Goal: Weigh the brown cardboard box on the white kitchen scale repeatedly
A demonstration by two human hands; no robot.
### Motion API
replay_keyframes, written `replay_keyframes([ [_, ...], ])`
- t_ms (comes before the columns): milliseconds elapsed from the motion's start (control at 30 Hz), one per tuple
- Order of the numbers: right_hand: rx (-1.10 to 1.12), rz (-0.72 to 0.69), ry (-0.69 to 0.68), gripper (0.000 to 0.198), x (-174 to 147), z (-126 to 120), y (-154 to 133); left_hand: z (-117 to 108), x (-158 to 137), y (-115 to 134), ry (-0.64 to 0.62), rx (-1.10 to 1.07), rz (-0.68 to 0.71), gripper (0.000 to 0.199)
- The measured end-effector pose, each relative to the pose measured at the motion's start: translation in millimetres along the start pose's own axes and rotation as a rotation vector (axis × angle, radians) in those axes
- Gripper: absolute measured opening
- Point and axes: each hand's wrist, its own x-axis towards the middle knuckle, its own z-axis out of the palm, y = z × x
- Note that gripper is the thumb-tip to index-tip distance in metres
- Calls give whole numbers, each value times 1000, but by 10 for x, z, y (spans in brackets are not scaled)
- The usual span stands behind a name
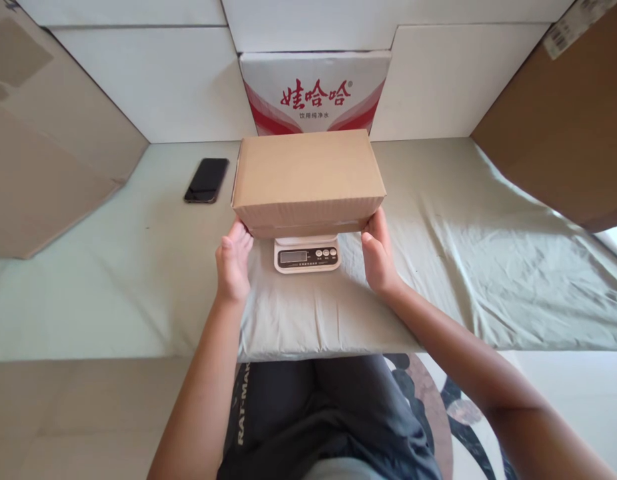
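A closed brown cardboard box (308, 170) sits over a small white digital kitchen scale (307, 257), hiding most of its platform. The scale's dark panel with a display and round buttons shows in front; no digits can be read. My left hand (233, 263) is at the box's lower left corner, fingers reaching under or behind it. At the lower right corner, my right hand (379, 257) holds the other end, its fingertips partly hidden. Whether the box's weight rests on the scale or on my hands, I cannot tell.
A black smartphone (207, 180) lies left of the box on the pale green cloth (138, 287). Behind stands a white and red carton (316, 93) against white panels. Large cardboard pieces (53, 147) flank the left side, with another cardboard piece (563, 127) at right.
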Motion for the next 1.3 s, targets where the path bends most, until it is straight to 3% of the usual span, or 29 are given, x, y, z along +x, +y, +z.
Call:
replay_keyframes([
  [700, 65, 24, 9, 80, 47, 11, 17, -16, 27, -60, -12, 30, -23, 110],
  [1133, 45, -14, -4, 78, 27, 0, 78, -56, 26, -143, 1, 8, 5, 95],
  [1300, 38, -6, 176, 82, 86, -159, 94, -86, 33, -170, -4, 36, 117, 88],
])
